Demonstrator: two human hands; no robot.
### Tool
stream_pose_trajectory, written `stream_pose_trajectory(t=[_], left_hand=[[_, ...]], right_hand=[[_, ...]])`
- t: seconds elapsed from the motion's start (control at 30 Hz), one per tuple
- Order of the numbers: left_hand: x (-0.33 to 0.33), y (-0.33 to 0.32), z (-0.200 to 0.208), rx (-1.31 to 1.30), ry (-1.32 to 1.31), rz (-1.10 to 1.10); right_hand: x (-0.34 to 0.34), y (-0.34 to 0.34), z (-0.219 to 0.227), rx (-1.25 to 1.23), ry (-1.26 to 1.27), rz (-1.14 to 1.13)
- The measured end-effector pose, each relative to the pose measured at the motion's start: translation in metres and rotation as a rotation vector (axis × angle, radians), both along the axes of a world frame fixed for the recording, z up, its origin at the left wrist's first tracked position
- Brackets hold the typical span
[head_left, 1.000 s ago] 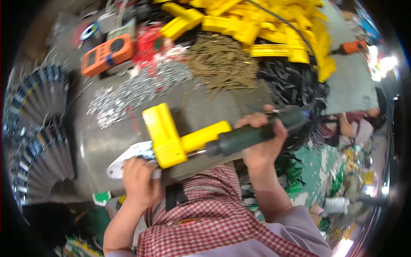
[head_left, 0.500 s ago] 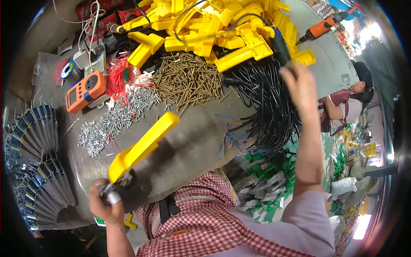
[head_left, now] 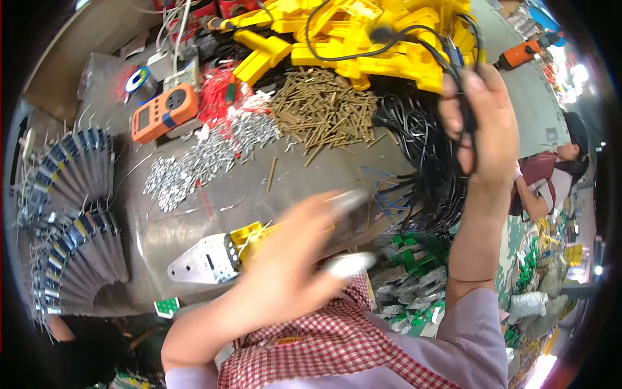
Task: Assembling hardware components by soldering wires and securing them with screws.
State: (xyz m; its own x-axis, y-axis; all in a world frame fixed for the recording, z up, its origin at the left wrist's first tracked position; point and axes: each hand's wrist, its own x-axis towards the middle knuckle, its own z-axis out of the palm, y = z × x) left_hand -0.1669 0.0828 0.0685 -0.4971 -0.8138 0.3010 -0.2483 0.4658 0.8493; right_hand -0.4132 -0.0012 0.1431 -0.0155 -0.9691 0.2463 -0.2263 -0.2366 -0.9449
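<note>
My right hand point(head_left: 486, 120) is closed round a black cable point(head_left: 468, 123), raised over the right side of the table. A loop of the cable runs up and left across the yellow plastic parts point(head_left: 369, 55). My left hand point(head_left: 295, 256), somewhat blurred, is over the table's near edge with thumb and fingers apart and nothing between them. White coverings show on its thumb and a fingertip. Beside it lies a yellow plastic housing point(head_left: 247, 233) with a perforated metal plate point(head_left: 206, 260) at its left end; my left hand hides part of the housing. A bundle of black cables point(head_left: 437, 188) lies below my right hand.
Long brass-coloured screws point(head_left: 324, 110), small silver screws point(head_left: 243, 135) and nuts point(head_left: 167, 185) lie in heaps. Left of them are an orange meter point(head_left: 165, 113), a solder spool point(head_left: 140, 85) and fanned grey strips with wires point(head_left: 68, 175). Another person point(head_left: 547, 175) sits at the right.
The yellow housing has gone from my left hand onto the table. That hand has moved right and opened. My right hand has closed on a black cable and lifted it.
</note>
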Motion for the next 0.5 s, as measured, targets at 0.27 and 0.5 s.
stream_pose_trajectory(t=[0.27,0.5], left_hand=[[-0.049,0.004,-0.003,0.523,0.397,-0.31],[0.014,0.01,-0.034,0.057,-0.135,0.105]], right_hand=[[0.029,0.003,0.015,-0.171,-0.318,0.082],[0.01,-0.026,-0.053,-0.648,1.149,-0.426]])
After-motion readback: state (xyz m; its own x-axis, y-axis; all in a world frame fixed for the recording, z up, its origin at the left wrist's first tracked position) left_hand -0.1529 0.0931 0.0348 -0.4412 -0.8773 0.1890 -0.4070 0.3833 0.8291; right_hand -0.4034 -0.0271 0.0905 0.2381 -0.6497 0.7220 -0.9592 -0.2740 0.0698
